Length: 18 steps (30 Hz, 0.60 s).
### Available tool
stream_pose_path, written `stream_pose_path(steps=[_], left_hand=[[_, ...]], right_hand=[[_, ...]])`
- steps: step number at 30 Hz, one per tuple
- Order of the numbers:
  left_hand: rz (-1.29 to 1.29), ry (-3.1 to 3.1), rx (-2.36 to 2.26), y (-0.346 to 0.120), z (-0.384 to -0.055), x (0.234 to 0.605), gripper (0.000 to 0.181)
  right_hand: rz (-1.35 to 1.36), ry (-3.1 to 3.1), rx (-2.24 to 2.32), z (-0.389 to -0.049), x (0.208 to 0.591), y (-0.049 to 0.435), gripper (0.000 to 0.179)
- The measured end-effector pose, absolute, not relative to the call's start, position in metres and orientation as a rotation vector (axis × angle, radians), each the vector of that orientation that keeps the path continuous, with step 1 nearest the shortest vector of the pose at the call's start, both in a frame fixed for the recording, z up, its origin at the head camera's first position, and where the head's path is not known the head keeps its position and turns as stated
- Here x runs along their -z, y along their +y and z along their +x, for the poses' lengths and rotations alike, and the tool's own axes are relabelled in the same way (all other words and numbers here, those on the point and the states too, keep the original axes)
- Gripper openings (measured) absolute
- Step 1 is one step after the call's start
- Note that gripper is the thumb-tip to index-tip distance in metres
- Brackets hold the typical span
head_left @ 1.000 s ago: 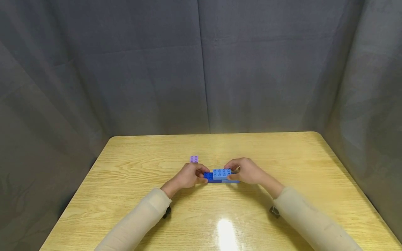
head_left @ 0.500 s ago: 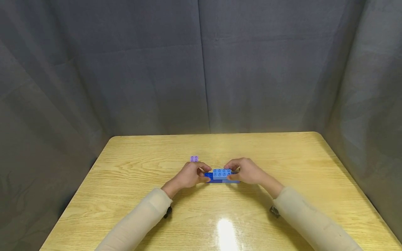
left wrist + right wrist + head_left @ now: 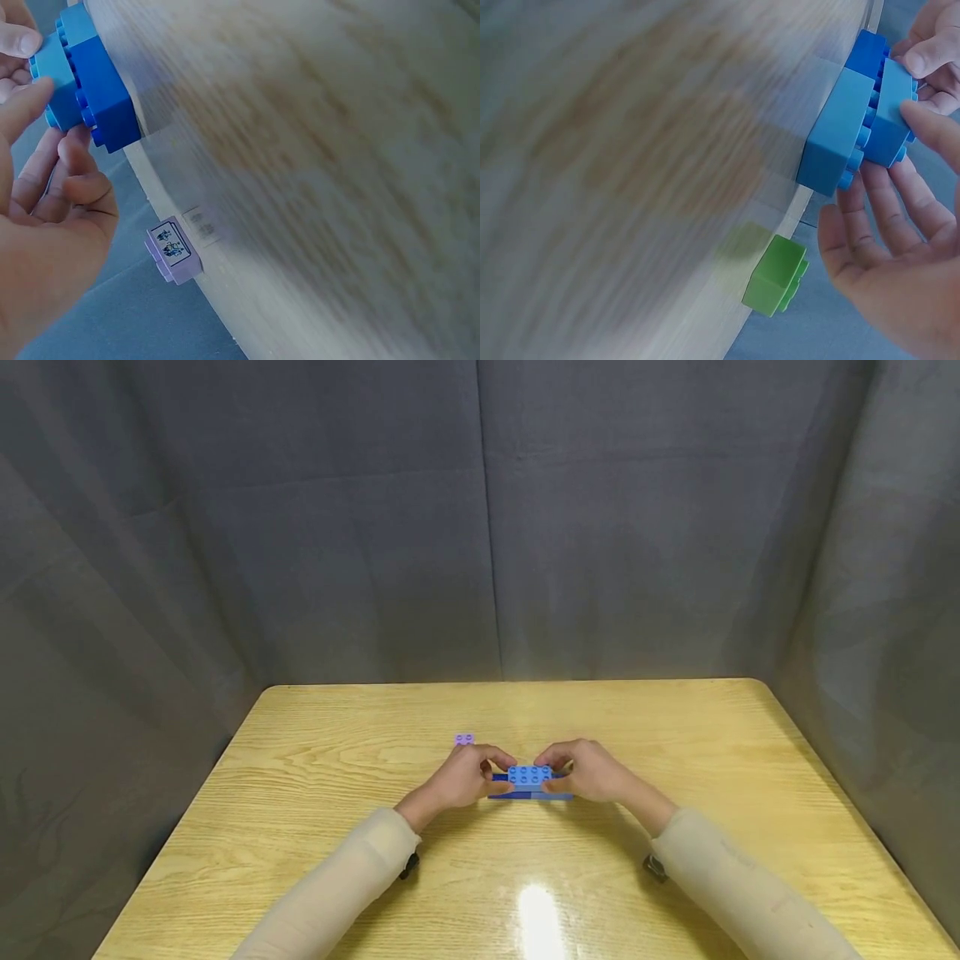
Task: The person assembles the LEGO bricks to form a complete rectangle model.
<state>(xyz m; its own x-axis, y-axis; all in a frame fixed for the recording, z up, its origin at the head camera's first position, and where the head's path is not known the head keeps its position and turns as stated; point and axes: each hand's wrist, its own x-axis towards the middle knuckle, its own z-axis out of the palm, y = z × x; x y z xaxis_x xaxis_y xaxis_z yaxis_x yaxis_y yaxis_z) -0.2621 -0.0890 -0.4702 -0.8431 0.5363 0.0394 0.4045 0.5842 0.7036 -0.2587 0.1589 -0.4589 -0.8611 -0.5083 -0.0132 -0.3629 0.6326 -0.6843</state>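
Observation:
A light blue toy building brick (image 3: 529,777) lies across two bricks set end to end, a dark blue brick (image 3: 105,94) on the left and another light blue brick (image 3: 836,139) on the right. Studs of the lower bricks show along the seam in both wrist views. My left hand (image 3: 463,777) pinches the upper brick's left end between thumb and fingers. At the opposite end, thumb and fingers of my right hand (image 3: 592,772) pinch the same brick. In the head view, the hands partly cover the lower bricks' outer ends.
Behind my left hand stands a small lilac brick (image 3: 464,739) with a printed picture on its side (image 3: 174,246). A small green brick (image 3: 775,276) shows in the right wrist view. Grey curtains (image 3: 337,568) surround the wooden table (image 3: 322,735) at back and sides.
My left hand has slid right, from the dark blue brick to the upper light blue brick's left end. The right hand has kept its place, and the bricks are about where they were.

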Motion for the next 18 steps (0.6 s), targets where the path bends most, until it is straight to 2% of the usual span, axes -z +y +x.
stream_pose_path(steps=[18], left_hand=[[0.748, 2.659, -1.099, -0.087, -0.2632, 0.469, 0.027]], right_hand=[[-0.674, 2.651, 1.043, -0.2624, 0.4563, 0.1571, 0.026]])
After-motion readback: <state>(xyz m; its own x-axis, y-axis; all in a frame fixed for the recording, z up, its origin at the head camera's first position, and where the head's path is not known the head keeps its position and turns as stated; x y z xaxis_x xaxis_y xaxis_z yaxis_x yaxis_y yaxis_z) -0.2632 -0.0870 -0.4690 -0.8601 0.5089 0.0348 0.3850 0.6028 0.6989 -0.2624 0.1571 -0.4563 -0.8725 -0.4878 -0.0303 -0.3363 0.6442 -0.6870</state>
